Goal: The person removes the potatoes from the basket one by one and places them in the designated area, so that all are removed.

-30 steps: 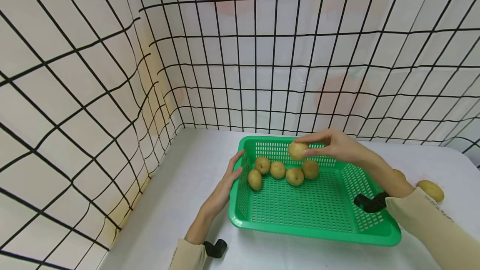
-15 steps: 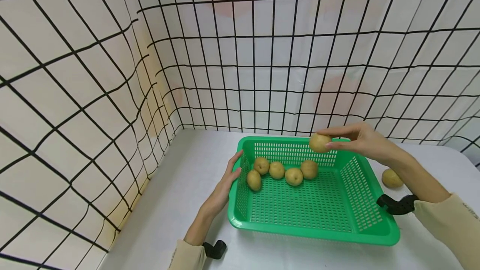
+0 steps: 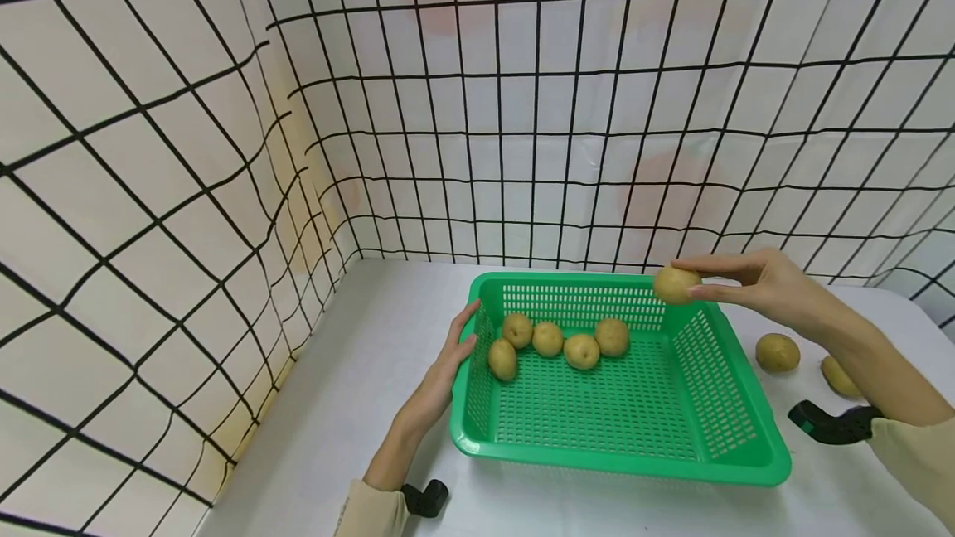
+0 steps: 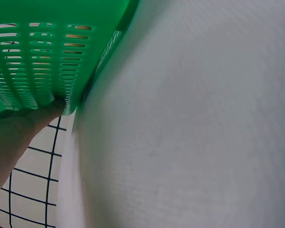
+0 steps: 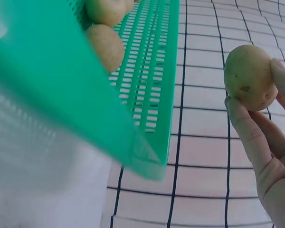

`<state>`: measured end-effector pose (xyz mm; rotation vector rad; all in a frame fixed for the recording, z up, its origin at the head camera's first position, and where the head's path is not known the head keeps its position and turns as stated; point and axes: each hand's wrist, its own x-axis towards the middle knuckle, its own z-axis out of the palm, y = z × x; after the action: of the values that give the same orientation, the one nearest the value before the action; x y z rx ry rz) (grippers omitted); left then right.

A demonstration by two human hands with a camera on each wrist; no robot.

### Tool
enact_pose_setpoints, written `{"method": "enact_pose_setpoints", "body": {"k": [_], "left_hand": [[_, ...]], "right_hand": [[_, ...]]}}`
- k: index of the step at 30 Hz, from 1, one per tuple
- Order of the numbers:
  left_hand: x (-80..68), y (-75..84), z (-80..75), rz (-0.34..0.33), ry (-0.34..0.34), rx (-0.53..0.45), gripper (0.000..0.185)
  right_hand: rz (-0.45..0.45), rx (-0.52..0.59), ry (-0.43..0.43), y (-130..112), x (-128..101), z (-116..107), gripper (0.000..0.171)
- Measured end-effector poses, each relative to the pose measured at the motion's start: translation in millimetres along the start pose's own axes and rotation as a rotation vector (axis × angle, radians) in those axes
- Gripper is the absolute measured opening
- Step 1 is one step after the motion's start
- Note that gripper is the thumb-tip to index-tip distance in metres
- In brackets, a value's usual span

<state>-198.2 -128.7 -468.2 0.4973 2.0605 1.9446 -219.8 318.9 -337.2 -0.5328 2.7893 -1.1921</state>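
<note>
A potato (image 3: 676, 284) is pinched between the thumb and fingertips of my right hand (image 3: 776, 288), held up over the far right corner of the green plastic basket (image 3: 619, 469). In the right wrist view the potato (image 5: 249, 78) shows a dark spot and is apart from the basket. My left hand (image 3: 440, 371) grips the basket's left rim; the left wrist view shows part of that hand (image 4: 26, 126) against the slotted outer wall. Several potatoes sit inside the basket toward its back left, among them one potato (image 3: 581, 351) nearest the middle.
Two potatoes lie on the white table (image 3: 321, 404) right of the basket: one potato (image 3: 778, 353) near it, another potato (image 3: 841, 377) partly behind the right forearm. Black wire mesh (image 3: 552, 135) stands along the back and left sides.
My right hand has carried the potato rightward from over the basket's back middle to its far right corner. The left hand and the potatoes in the basket stay put.
</note>
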Motion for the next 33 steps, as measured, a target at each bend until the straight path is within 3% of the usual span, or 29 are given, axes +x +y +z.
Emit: {"method": "enact_pose_setpoints", "body": {"k": [7,20,25,33], "left_hand": [[-0.5,-0.4,-0.6,0.001,-0.004,-0.008,0.051],[-1.4,-0.6,-0.5,-0.002,-0.001,-0.011,0.051],[-0.9,-1.0,-0.8,-0.005,-0.003,-0.012,0.051],[0.0,-1.5,-1.3,-0.001,-0.005,-0.017,0.051]], "right_hand": [[0.064,-0.043,0.068,15.8,-15.4,-8.2,0.044],[0.135,-0.075,0.114,53.0,-46.1,-16.9,0.047],[0.118,-0.072,0.141,65.9,-58.1,-15.6,0.046],[0.224,-0.04,0.147,84.5,-76.0,-14.7,0.053]]}}
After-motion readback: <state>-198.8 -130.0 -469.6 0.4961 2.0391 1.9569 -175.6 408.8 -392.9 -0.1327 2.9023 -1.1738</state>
